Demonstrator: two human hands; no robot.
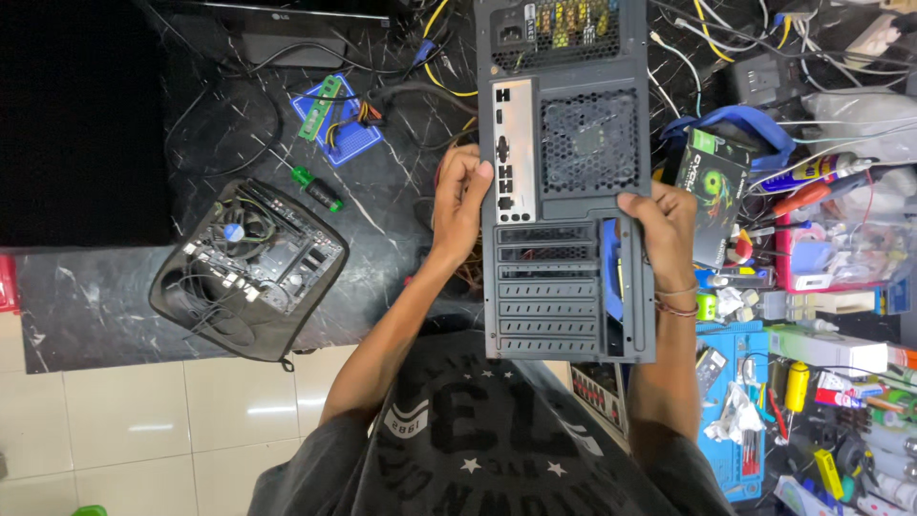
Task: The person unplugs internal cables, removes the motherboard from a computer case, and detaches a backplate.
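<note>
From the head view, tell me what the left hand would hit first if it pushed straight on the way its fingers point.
The left hand already grips the computer case at its left edge, fingers curled toward the silver port panel. It would likely meet that panel at once; depth is unclear.

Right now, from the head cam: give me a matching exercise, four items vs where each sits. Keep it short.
Items:
1. computer case
2. motherboard
3. green-handled screwdriver
4. graphics card box

Places:
A. on a dark bag on the marble table, left of the case
B. just right of the right hand
C. held between both hands, left hand at its left edge
D. on the table between the blue tray and the motherboard

Pairs: 1-C, 2-A, 3-D, 4-B
</note>
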